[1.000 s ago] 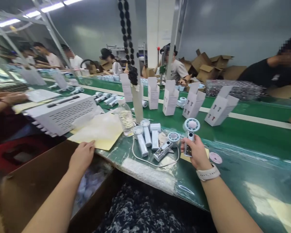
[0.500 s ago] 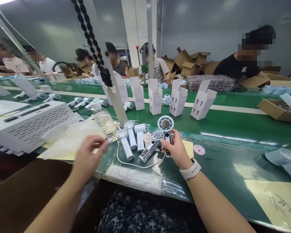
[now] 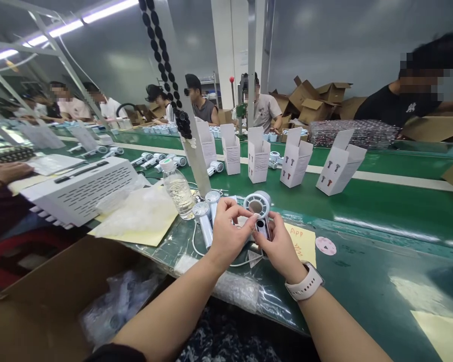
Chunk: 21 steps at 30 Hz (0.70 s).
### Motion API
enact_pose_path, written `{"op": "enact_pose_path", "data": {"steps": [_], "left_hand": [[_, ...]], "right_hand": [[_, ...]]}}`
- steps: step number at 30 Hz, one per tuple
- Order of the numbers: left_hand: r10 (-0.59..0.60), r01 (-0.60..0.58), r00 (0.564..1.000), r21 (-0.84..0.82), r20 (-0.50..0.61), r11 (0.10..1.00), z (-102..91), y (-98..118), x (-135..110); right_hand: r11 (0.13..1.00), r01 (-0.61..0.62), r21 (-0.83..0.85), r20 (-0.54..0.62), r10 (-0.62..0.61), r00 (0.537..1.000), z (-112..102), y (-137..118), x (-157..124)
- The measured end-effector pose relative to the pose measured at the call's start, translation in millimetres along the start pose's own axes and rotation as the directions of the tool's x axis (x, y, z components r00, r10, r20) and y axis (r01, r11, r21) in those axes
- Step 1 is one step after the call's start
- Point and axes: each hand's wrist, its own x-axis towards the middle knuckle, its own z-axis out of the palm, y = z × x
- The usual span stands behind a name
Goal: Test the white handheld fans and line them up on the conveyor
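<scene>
My right hand is wrapped around the handle of a light-blue handheld fan, held upright just above the bench with its round grille facing me. At the lower rim of the fan's head, my left hand has thumb and forefinger pinched together; whatever is between those fingertips is too small to make out. More handheld fans lie on the bench behind my left hand, partly hidden by it. A white cable curls around them.
A clear bottle stands left of the fans, near a plastic bag and a white slotted case. Open white boxes line the green conveyor. A metal post rises behind the fans. Below left sits a cardboard box. Co-workers sit opposite.
My left hand has moved right, from beside the bottle to the head of the held fan. The right hand keeps its grip on the fan. The view has swung left.
</scene>
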Motion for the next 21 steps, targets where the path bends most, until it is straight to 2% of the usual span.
{"op": "enact_pose_path", "data": {"steps": [2,5,7,10,13,15,16,18,20,21], "left_hand": [[-0.058,0.059,0.998,-0.01,0.034,0.998,-1.2,-2,1],[-0.195,0.213,0.972,-0.141,0.133,0.967,-0.9,-8,4],[-0.188,0.225,0.962,-0.185,0.196,0.957,-2.9,-11,6],[-0.05,0.073,0.965,-0.08,0.256,0.994,-15.3,-12,8],[0.084,-0.118,0.956,0.109,0.28,0.987,-42.4,-13,7],[0.137,-0.188,0.969,0.251,0.207,0.95,-68.4,-20,9],[0.144,-0.182,0.98,0.321,0.14,0.929,-83.3,-27,12],[0.092,-0.068,0.995,0.446,-0.033,0.892,-115.0,-43,20],[-0.013,0.111,0.984,0.55,-0.178,0.828,-145.7,-62,32],[-0.04,0.159,0.975,0.567,-0.217,0.808,-159.0,-71,38]], "right_hand": [[0.998,0.009,-0.057,-0.024,-0.011,1.0,-2,-1,-2],[0.994,0.016,-0.11,-0.059,-0.022,0.998,-6,-1,-5],[0.997,-0.022,-0.069,-0.036,0.02,0.999,-9,-2,-6],[0.982,-0.168,0.087,0.106,0.159,0.982,-10,-4,-8],[0.935,-0.276,0.221,0.204,0.232,0.951,-9,-8,-10],[0.916,-0.308,0.258,0.232,0.25,0.94,-11,-11,-10],[0.911,-0.323,0.258,0.239,0.263,0.935,-13,-13,-9],[0.907,-0.336,0.253,0.217,0.285,0.934,-16,-15,-8],[0.903,-0.337,0.265,0.182,0.296,0.938,-17,-18,-8],[0.901,-0.336,0.274,0.172,0.298,0.939,-17,-18,-9]]}}
